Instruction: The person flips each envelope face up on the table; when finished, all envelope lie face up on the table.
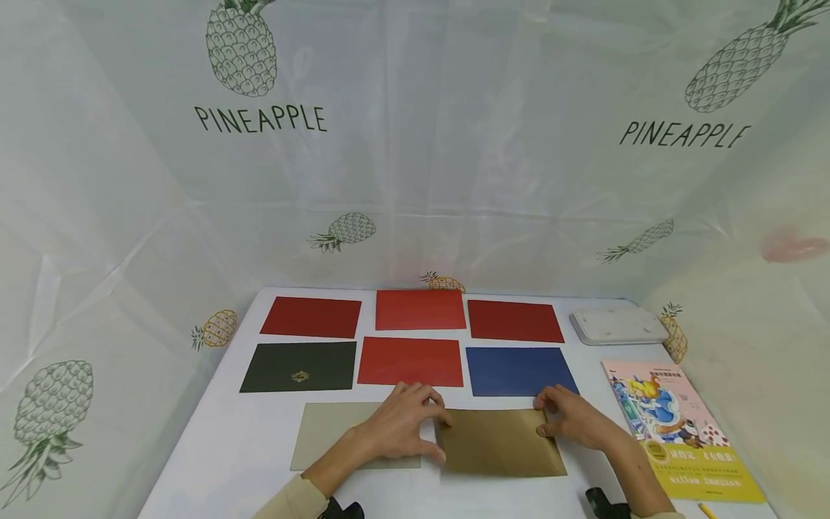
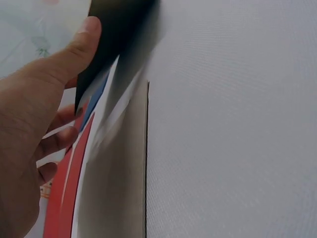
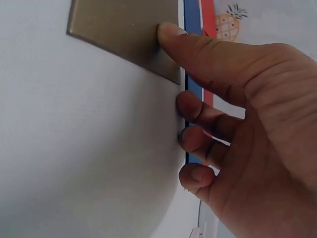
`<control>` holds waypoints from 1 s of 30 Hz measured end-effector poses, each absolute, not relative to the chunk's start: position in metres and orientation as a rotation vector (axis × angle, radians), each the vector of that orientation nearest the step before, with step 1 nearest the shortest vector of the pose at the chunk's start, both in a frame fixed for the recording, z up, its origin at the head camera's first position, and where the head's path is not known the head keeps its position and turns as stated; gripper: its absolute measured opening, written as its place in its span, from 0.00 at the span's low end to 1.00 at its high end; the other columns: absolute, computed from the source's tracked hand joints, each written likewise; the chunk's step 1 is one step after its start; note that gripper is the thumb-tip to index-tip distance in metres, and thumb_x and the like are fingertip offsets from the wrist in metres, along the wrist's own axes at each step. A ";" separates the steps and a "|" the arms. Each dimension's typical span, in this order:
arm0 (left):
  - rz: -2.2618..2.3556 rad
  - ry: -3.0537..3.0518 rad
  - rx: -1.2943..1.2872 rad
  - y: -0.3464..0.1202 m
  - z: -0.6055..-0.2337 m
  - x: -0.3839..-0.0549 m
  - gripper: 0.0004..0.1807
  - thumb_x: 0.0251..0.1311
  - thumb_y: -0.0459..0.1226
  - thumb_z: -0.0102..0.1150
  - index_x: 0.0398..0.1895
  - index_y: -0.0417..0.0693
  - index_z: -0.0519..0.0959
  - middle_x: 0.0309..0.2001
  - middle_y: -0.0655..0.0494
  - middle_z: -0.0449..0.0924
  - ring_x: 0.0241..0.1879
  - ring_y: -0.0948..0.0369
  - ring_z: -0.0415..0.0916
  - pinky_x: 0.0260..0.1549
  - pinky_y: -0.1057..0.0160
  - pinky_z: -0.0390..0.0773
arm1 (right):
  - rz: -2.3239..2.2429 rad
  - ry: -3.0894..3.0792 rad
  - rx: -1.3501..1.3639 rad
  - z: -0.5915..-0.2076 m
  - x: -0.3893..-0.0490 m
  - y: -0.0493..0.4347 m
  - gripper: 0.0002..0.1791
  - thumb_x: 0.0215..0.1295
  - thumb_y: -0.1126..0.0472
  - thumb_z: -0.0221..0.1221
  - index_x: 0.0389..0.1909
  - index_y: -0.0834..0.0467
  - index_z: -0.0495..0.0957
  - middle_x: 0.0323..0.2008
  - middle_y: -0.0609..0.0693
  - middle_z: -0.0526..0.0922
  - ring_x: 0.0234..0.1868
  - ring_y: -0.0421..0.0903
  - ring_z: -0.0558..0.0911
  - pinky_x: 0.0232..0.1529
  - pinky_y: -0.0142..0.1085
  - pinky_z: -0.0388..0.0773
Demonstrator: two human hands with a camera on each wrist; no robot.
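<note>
A flat gold paper sheet (image 1: 504, 448) is tilted slightly above the table between both hands. My left hand (image 1: 403, 424) holds it at its left edge. In the left wrist view the thumb (image 2: 90, 30) touches the sheet's dark-looking side, with fingers beyond the edge. My right hand (image 1: 573, 418) pinches the right edge near the upper corner. The right wrist view shows its thumb (image 3: 173, 35) on the gold face, the other fingers curled beside the edge. Partly under my left forearm lies a beige sheet (image 1: 324, 436) on the white table (image 1: 214, 440).
Farther back lie a dark green sheet (image 1: 285, 360) with a gold emblem, a blue sheet (image 1: 519, 367) and several red sheets (image 1: 418, 310). To the right are a colourful book (image 1: 687, 432) and a white flat case (image 1: 619, 324). A pineapple-printed curtain (image 1: 454, 144) hangs behind.
</note>
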State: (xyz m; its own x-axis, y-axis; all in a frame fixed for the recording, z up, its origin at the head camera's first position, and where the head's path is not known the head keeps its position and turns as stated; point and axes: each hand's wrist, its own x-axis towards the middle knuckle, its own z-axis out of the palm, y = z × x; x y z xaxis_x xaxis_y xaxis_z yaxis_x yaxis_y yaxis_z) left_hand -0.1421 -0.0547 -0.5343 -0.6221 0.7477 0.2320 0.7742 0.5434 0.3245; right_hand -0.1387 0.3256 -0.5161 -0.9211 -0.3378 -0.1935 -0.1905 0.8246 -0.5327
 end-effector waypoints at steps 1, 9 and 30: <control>-0.624 -2.705 -1.319 -0.055 -0.533 -0.142 0.31 0.45 0.71 0.66 0.52 0.73 0.83 0.52 0.69 0.73 0.53 0.67 0.68 0.50 0.60 0.64 | -0.758 2.725 -0.430 -0.516 -0.139 0.326 0.20 0.52 0.51 0.75 0.39 0.50 0.76 0.37 0.44 0.72 0.42 0.44 0.71 0.42 0.38 0.73; -0.573 -2.738 -1.216 -0.059 -0.535 -0.144 0.36 0.44 0.73 0.65 0.53 0.68 0.82 0.50 0.72 0.80 0.51 0.69 0.74 0.48 0.60 0.65 | -0.881 2.557 -0.546 -0.514 -0.137 0.324 0.04 0.64 0.59 0.67 0.33 0.50 0.81 0.29 0.41 0.78 0.30 0.35 0.73 0.29 0.32 0.70; -0.675 -2.786 -1.032 -0.058 -0.541 -0.147 0.33 0.53 0.71 0.59 0.55 0.65 0.81 0.40 0.81 0.83 0.44 0.70 0.74 0.45 0.61 0.65 | -1.005 2.179 -0.510 -0.483 -0.124 0.331 0.18 0.58 0.55 0.69 0.49 0.49 0.80 0.50 0.52 0.75 0.47 0.50 0.71 0.40 0.42 0.67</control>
State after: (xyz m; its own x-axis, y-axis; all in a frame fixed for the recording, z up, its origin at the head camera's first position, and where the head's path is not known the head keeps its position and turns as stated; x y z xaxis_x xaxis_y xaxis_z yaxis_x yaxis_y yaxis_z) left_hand -0.1470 -0.0578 -0.5411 -0.7665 0.5972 0.2364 0.6392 0.6730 0.3723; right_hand -0.1238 0.3311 -0.4829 -0.6957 -0.5877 -0.4131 -0.0672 0.6257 -0.7771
